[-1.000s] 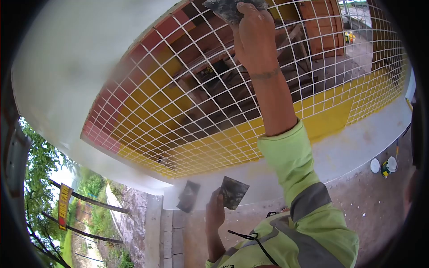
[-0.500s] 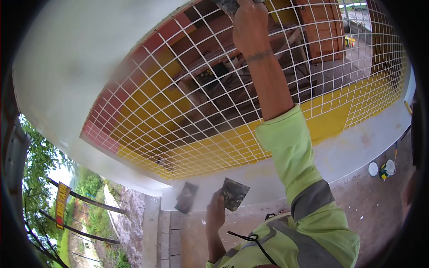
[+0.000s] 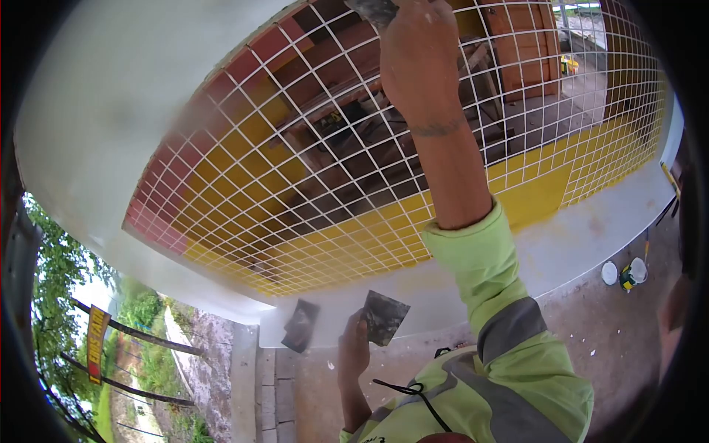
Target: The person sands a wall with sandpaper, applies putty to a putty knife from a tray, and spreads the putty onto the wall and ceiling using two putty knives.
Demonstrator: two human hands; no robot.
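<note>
My right hand (image 3: 419,63), raised at the top of the view, is closed round a scraper (image 3: 375,10). Only part of its grey, smeared flat blade shows, against the upper edge of the mesh opening; the handle is hidden. Lower down, my left hand (image 3: 354,345) grips the edge of a dark, square, flat plate (image 3: 385,317) smeared with pale filler. This plate is held in front of the low wall. White wire mesh (image 3: 347,177) lies behind my right forearm, and a smooth pale wall surface (image 3: 125,96) stretches to its left.
A yellow wall band (image 3: 532,196) runs below the mesh opening. Buckets (image 3: 634,273) stand on the floor (image 3: 546,369) at the right. A dark grey patch (image 3: 301,325) shows left of the plate. Outside, a yellow sign (image 3: 96,343) hangs near trees. Part of another person (image 3: 670,314) shows at the right edge.
My right hand has come slightly lower and appears larger, with the scraper still in it. The view has shifted a little. My left hand keeps its hold on the plate.
</note>
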